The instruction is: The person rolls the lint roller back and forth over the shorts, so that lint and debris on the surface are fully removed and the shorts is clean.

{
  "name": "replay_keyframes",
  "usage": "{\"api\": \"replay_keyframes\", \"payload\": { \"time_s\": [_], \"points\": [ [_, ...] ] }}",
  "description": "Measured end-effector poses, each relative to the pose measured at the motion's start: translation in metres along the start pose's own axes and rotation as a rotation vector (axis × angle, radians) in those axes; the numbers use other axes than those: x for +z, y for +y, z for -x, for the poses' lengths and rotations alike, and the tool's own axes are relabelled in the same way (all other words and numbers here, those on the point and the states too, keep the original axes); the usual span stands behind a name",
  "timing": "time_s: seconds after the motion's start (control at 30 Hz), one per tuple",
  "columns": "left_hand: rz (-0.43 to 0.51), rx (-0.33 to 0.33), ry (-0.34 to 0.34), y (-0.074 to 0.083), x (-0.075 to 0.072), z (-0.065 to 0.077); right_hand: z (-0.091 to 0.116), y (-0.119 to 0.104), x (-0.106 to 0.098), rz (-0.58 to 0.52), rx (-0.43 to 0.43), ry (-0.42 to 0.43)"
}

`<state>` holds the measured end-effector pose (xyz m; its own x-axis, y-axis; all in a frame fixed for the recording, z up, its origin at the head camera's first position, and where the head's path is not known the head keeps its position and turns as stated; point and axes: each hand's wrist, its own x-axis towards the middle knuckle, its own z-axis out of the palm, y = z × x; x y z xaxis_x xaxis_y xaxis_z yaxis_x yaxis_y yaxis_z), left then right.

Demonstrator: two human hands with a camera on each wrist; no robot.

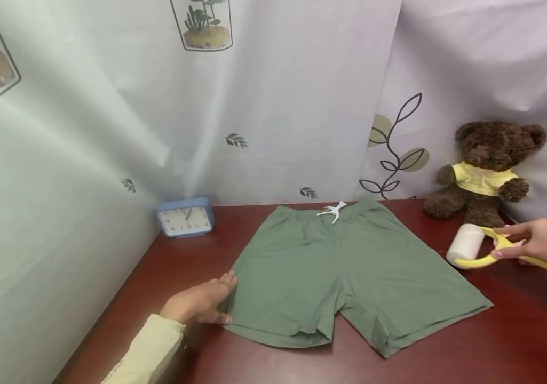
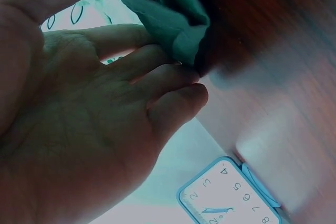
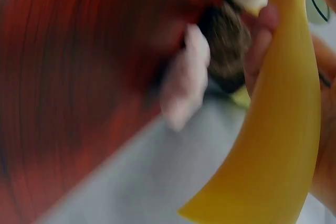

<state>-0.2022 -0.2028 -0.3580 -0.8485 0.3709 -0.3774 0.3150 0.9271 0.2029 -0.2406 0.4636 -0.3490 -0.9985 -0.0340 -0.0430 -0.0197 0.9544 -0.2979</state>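
1. Green shorts [image 1: 350, 266] – spread flat at the frame's centre, waistband at the far edge, white drawstring bow on it, leg hems nearest the camera.
2. Lint roller [image 1: 475, 248] – yellow curved handle, white roll, at the right edge of the frame beside the shorts.

Bare red-brown table [image 1: 167, 277] lies open left of the green shorts [image 1: 345, 272]; a blue clock [image 1: 185, 217] and teddy bear [image 1: 486, 170] crowd the back edge.

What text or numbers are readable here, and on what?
Blue alarm clock: dial numerals; "7 6 5 4" read along the bottom in the head view, "4 5 6 7 8" in the left wrist view; the rest too small.
Teddy bear's yellow shirt: faint print, unreadable.
Green shorts, yellow lint roller: no text.
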Motion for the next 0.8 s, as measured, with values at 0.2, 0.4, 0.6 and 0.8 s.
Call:
{"api": "replay_keyframes", "payload": {
  "time_s": [0.2, 0.4, 0.6, 0.8],
  "points": [
    [0.006, -0.015, -0.016, 0.003, 0.008, 0.0, -0.013, -0.01, 0.023, -0.105, 0.12, 0.056],
    [-0.011, 0.001, -0.011, 0.004, 0.007, 0.002, -0.017, -0.012, 0.027, -0.109, 0.143, 0.063],
    [0.022, 0.034, 0.011, -0.002, 0.0, 0.002, -0.015, -0.015, 0.026, -0.134, 0.104, 0.013],
    [0.044, 0.165, 0.109, -0.021, -0.006, 0.002, -0.017, -0.022, 0.021, 0.026, -0.009, -0.015]
  ]
}}
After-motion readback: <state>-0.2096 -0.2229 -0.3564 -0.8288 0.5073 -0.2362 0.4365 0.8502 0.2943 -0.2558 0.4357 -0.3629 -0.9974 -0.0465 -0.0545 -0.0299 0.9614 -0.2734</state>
